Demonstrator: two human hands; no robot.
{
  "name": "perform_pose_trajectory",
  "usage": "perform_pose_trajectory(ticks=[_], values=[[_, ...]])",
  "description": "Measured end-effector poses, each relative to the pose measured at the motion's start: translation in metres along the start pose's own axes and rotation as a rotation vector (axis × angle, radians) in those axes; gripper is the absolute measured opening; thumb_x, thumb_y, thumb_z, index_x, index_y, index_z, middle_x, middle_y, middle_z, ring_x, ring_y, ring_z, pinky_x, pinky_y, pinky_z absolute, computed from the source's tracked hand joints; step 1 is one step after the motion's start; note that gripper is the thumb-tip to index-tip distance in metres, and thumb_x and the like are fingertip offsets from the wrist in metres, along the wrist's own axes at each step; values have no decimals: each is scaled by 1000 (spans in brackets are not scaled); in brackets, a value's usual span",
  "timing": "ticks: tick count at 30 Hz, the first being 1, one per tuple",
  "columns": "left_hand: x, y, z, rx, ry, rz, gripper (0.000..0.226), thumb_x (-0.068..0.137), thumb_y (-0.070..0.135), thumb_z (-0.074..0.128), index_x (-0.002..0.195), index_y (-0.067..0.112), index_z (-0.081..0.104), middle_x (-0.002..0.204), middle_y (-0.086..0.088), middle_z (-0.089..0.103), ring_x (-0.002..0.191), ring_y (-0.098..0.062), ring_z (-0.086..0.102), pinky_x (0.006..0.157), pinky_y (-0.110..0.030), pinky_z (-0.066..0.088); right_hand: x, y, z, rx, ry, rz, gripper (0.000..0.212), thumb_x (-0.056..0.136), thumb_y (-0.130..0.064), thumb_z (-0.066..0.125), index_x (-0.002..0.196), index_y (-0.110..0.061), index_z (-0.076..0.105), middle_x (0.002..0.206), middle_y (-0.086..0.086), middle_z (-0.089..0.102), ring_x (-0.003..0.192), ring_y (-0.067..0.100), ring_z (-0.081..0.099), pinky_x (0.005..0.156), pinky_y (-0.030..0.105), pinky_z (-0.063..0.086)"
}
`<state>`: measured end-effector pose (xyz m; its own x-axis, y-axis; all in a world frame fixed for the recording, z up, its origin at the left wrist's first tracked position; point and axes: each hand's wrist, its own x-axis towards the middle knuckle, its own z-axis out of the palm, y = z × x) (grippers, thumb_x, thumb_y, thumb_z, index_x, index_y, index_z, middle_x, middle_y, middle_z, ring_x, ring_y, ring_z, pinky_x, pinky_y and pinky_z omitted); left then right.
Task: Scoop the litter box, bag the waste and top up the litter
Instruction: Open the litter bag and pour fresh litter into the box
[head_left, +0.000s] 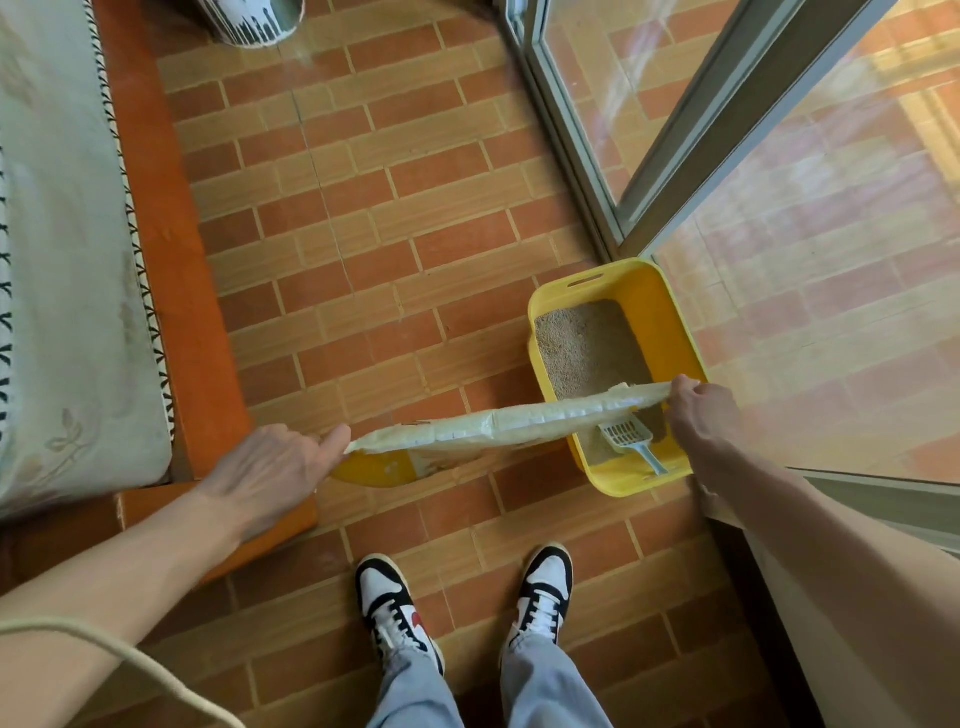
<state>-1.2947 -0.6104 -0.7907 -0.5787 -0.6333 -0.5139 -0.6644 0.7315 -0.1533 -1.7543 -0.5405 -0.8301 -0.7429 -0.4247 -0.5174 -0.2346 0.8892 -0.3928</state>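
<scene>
A yellow litter box (667, 317) stands on the floor by the glass door, with tan litter (584, 345) in it. A pale blue slotted scoop (631, 441) lies in its near end. I hold a yellow and cream litter bag (498, 428) stretched level above the floor, its right end over the box's near part. My left hand (275, 473) holds the bag's left end, index finger pointing along the edge. My right hand (698, 410) pinches the bag's right end.
An orange bench with a pale patterned cushion (67, 260) runs along the left. A sliding glass door frame (587, 156) borders the right. A white and dark pot (254, 21) stands at the far end. My two feet in sneakers (462, 603) stand on the brick-pattern tiles.
</scene>
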Motion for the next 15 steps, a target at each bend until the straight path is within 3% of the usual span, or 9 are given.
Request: perform_pose_trajectory(ticks=[2,5,9,15], values=[[0,3,-10,-60,91,40,17,99,27,61,97,18,47,51,6,42,39,-15,42,36,-29,30,9,-3,-2,16,8,27,43,103,-31,37,91,3,61,89,20,63,73,32,58,64,36,43],[5,7,-36,-142,157,120,22,108,24,45,87,17,45,46,10,35,35,-8,23,38,-21,6,22,-3,-6,26,-17,47,42,100,-31,41,91,2,65,84,19,63,57,26,52,51,28,38],[13,14,-41,-280,172,115,16,96,20,58,88,17,45,46,12,30,33,-8,21,37,-18,7,34,-2,-13,-20,-51,8,40,99,-33,44,84,-1,63,82,19,61,65,26,52,55,29,39],[29,21,-57,-412,186,27,28,89,12,72,85,18,45,46,16,17,33,-1,11,39,-13,3,46,-15,-24,19,-61,-11,40,97,-34,51,78,-2,67,74,13,60,61,24,50,57,33,39]])
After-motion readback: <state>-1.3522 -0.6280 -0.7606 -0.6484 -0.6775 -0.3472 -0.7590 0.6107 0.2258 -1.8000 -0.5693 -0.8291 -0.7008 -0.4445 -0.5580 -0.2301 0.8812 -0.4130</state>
